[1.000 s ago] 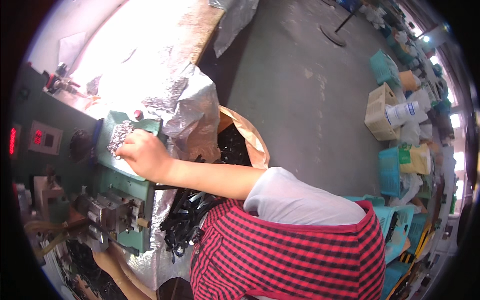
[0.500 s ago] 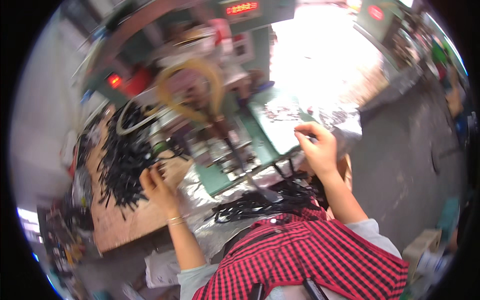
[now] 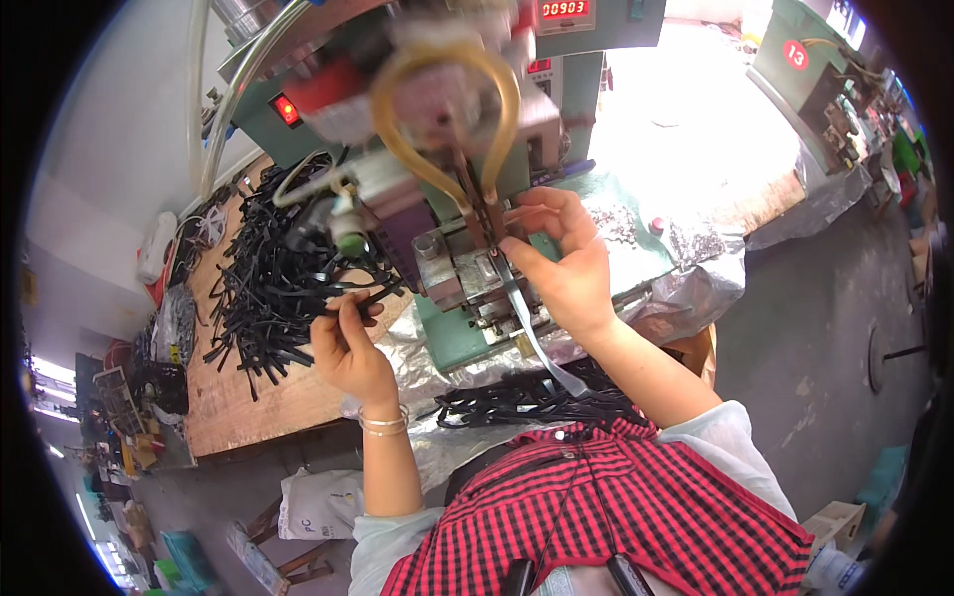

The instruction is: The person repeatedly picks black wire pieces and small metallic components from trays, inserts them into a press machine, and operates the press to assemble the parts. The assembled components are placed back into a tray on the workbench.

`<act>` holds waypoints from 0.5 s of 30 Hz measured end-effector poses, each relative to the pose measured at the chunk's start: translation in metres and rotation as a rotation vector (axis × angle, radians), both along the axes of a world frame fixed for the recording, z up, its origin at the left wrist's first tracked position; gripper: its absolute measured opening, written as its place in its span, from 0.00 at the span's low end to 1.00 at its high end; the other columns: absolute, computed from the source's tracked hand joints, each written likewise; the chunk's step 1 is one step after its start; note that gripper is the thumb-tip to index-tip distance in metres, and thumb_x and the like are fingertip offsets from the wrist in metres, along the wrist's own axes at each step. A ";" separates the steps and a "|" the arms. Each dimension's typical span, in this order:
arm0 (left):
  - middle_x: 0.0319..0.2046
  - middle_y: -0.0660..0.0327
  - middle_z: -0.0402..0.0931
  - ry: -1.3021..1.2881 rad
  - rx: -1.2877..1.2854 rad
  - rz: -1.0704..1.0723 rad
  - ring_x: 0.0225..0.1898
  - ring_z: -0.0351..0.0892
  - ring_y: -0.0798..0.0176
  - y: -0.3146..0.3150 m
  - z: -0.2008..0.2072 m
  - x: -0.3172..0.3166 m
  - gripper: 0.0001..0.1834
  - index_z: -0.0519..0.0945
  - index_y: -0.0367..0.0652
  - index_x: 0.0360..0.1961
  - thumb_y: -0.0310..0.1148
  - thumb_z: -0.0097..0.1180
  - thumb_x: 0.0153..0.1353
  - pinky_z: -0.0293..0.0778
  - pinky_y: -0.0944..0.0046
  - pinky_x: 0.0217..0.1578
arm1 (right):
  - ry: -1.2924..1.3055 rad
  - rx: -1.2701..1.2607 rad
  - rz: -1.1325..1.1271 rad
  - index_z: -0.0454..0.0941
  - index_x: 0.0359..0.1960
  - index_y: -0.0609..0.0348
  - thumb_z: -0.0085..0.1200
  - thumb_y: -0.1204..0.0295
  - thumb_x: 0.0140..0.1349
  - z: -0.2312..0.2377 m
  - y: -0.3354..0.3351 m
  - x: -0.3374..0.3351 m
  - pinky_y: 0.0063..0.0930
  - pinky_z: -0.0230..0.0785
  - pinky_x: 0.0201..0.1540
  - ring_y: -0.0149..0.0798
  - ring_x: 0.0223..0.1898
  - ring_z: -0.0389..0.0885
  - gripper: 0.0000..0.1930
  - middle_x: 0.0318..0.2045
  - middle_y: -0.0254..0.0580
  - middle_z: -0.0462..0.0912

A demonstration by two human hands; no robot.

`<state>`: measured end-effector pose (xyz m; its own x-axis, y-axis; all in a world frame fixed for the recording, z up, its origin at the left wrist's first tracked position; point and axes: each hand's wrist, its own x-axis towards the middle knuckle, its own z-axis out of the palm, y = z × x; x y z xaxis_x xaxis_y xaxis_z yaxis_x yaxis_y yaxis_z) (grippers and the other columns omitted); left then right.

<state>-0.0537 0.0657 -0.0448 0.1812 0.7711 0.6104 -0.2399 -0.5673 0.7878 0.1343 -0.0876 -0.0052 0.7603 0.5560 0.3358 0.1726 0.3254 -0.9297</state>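
Observation:
My left hand (image 3: pixel 355 356) pinches a black strip (image 3: pixel 380 295) between thumb and fingers, beside the loose pile of black strips (image 3: pixel 268 283). My right hand (image 3: pixel 568 260) is at the bench machine's metal fixture (image 3: pixel 467 263), its thumb and fingers curled close to the copper-coloured prongs (image 3: pixel 484 223). What the right fingertips hold, if anything, is hidden. From the fixture a dark, shiny strap (image 3: pixel 532 333) hangs toward me, its upper end beside my right thumb. Above, a yellowish tube loop (image 3: pixel 507 94) joins the prongs.
More black strips (image 3: pixel 537 397) lie in front of the machine, over silvery sheeting (image 3: pixel 432 437). A green plate (image 3: pixel 437 333) carries the fixture. To the right lie small dark bits (image 3: pixel 611 223). A white sack (image 3: pixel 318 507) stands below the wooden table (image 3: pixel 229 407).
My right hand has moved left and forward from above the plate to the fixture. The left hand now holds a black strip raised from the pile. The view has shifted and become sharper.

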 end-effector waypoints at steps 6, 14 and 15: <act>0.42 0.48 0.87 0.259 0.880 -0.078 0.28 0.82 0.58 -0.052 0.067 0.005 0.16 0.80 0.39 0.52 0.20 0.65 0.64 0.79 0.61 0.31 | 0.074 -0.006 0.089 0.69 0.65 0.66 0.60 0.82 0.59 0.035 -0.012 -0.016 0.33 0.72 0.62 0.36 0.53 0.84 0.30 0.55 0.48 0.83; 0.43 0.56 0.87 0.290 1.099 -0.240 0.22 0.74 0.69 -0.070 0.051 0.053 0.12 0.88 0.45 0.38 0.29 0.76 0.52 0.67 0.68 0.20 | -0.162 -0.163 -0.230 0.76 0.64 0.58 0.59 0.78 0.63 -0.008 -0.045 0.059 0.35 0.72 0.64 0.38 0.58 0.83 0.25 0.52 0.42 0.88; 0.43 0.56 0.88 0.300 1.084 -0.259 0.22 0.76 0.68 -0.069 0.051 0.053 0.14 0.88 0.45 0.39 0.28 0.78 0.51 0.67 0.68 0.20 | -0.263 -0.170 -0.500 0.79 0.61 0.57 0.59 0.78 0.64 -0.024 -0.052 0.074 0.33 0.73 0.62 0.40 0.56 0.85 0.22 0.50 0.44 0.89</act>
